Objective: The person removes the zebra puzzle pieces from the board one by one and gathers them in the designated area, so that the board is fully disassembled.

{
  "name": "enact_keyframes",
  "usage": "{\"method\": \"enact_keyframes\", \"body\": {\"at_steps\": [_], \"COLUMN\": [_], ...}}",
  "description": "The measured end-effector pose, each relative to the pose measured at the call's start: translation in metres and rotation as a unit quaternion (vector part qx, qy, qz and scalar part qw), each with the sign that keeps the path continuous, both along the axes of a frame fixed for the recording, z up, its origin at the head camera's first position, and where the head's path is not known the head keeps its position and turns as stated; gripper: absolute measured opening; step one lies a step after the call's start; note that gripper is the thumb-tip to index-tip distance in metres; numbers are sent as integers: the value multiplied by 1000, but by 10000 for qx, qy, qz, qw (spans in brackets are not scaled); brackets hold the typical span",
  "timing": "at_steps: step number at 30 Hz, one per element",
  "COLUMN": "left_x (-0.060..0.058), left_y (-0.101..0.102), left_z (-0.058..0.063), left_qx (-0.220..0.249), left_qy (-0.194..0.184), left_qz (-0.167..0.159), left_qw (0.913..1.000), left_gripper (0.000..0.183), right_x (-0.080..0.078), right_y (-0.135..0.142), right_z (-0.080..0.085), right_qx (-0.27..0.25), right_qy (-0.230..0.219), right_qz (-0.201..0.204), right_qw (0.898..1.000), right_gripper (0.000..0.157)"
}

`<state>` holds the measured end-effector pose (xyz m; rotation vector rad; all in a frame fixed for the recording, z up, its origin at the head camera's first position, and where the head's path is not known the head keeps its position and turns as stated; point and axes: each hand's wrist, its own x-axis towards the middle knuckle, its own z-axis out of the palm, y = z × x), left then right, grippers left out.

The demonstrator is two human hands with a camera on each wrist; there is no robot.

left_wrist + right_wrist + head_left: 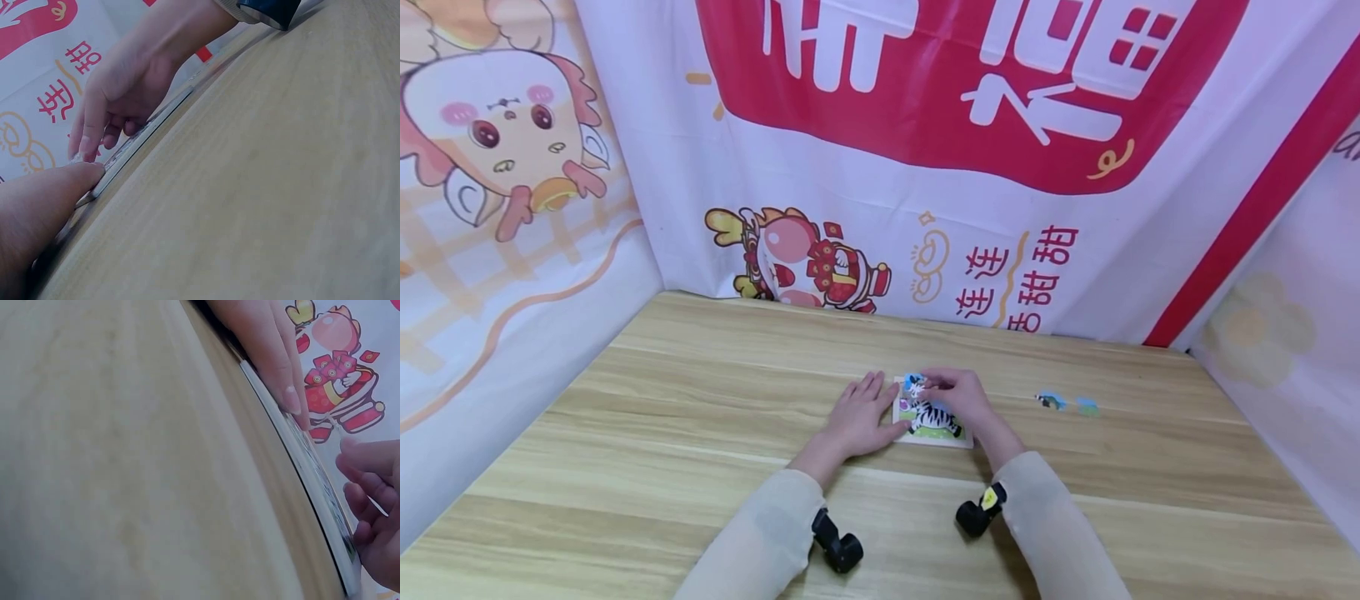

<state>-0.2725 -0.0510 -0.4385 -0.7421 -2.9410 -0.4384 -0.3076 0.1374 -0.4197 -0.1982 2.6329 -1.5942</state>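
A flat jigsaw puzzle board (934,442) with a zebra picture lies on the table in front of me. My left hand (863,418) rests at its left side, fingers straight and spread, the thumb on the board's lower left edge. Over the upper part of the board, my right hand (961,395) pinches a small puzzle piece (913,383) showing blue and the zebra's head. In the right wrist view that piece (335,424) stands tilted at the thumb and fingertips, close to the left hand's fingers. Whether it touches the board I cannot tell.
Two loose puzzle pieces lie to the right of the board: a blue one with a dark pattern (1050,401) and a blue-green one (1087,407). The wooden table (700,467) meets printed cloth hangings (850,183) at the back and sides.
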Motion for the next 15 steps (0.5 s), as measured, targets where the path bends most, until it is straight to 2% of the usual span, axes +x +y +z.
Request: {"method": "enact_keyframes", "body": {"at_steps": [8,15], "left_x": [1,0], "left_y": [0,1], "left_z": [1,1], "left_qx": [74,112], "left_qy": [-88,-144], "left_qz": [34,39], "left_qw": [9999,9998], "left_gripper": [70,70], "right_x": [0,-1], "right_y": [15,43], "right_z": [10,17], "right_qx": [-24,94], "right_qy": [-222,-318], "right_qz": [-127,-78], "right_qw": [9997,9994], "right_gripper": [37,36]}}
